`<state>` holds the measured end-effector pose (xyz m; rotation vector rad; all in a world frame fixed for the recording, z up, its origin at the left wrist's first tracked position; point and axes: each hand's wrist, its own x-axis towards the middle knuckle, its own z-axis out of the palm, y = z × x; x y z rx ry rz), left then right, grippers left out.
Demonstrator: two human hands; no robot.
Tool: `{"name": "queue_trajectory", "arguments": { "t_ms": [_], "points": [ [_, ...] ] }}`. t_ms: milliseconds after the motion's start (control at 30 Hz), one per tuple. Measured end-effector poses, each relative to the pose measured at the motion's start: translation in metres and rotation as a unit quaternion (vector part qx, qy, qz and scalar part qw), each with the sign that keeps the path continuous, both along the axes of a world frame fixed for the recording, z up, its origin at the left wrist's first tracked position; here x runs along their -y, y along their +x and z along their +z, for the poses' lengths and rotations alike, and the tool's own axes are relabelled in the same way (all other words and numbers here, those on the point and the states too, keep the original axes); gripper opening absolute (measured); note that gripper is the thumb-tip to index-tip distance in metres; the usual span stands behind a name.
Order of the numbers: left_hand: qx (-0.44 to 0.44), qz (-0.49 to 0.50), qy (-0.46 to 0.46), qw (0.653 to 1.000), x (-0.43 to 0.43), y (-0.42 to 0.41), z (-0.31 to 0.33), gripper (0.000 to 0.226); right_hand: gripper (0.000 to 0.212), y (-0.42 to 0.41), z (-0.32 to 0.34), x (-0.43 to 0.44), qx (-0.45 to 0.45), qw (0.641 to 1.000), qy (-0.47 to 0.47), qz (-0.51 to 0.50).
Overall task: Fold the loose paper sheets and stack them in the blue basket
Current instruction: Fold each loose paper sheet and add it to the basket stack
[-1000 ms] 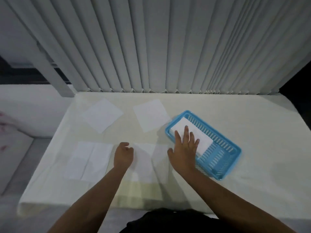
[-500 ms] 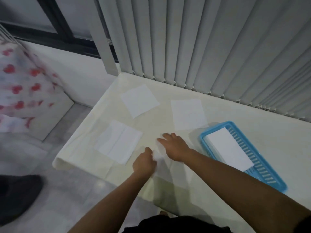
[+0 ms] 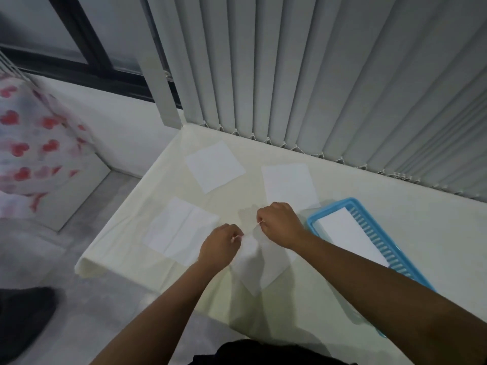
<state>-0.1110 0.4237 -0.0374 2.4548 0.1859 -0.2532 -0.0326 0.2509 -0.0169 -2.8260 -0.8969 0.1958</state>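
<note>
White sheet [image 3: 253, 263] is held at its top by both hands. Left hand [image 3: 220, 243] has its fingers [image 3: 235, 237] curled tight, pinching one corner. Right hand [image 3: 279, 222] pinches the other corner. The top of the sheet is lifted off the cream counter [image 3: 395, 206]. Just to the right, a blue basket [image 3: 312, 224] holds one folded sheet [image 3: 347, 238]. Other sheets [image 3: 214, 167] lie flat nearby.

Cream table [image 3: 395, 206], 3 paper sheets [image 3: 214, 167] lying flat, blue basket [image 3: 312, 223] at right.
</note>
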Motion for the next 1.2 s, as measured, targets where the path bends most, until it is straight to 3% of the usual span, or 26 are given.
{"name": "queue_trajectory", "arguments": {
  "t_ms": [133,300,433,500,700,933,1067,1200],
  "points": [
    [-0.035,-0.019,-0.087,0.995,0.007,-0.003,-0.001,0.014,0.023,-0.017,0.001,0.026,-0.016,1.0,-0.026,-0.004],
    [-0.07,-0.039,-0.126,0.989,0.013,-0.01,-0.005,0.007,0.019,-0.038,-0.005,0.05,-0.029,0.996,-0.082,0.008],
    [-0.116,-0.078,-0.139,0.98,0.019,-0.016,-0.006,0.054,0.019,-0.048,-0.009,0.058,-0.028,0.994,-0.107,0.013],
    [-0.13,-0.064,-0.15,0.978,0.022,-0.019,-0.011,0.059,0.022,-0.055,-0.013,0.061,-0.032,0.992,-0.119,0.018],
    [-0.043,-0.044,0.01,0.998,0.026,-0.023,-0.024,0.022,0.029,-0.068,-0.018,0.064,-0.028,0.992,-0.124,-0.001],
    [-0.14,-0.024,0.02,0.99,0.049,-0.007,-0.021,0.038,0.039,-0.096,-0.031,0.064,-0.055,0.993,-0.084,-0.068],
    [-0.159,-0.048,0.037,0.985,0.056,0.009,-0.018,0.016,0.054,-0.109,-0.036,0.076,-0.062,0.99,-0.105,-0.076],
    [-0.143,-0.063,0.042,0.987,0.057,0.018,-0.017,0.014,0.051,-0.11,-0.028,0.075,-0.095,0.989,-0.07,-0.086]
  ]
}}
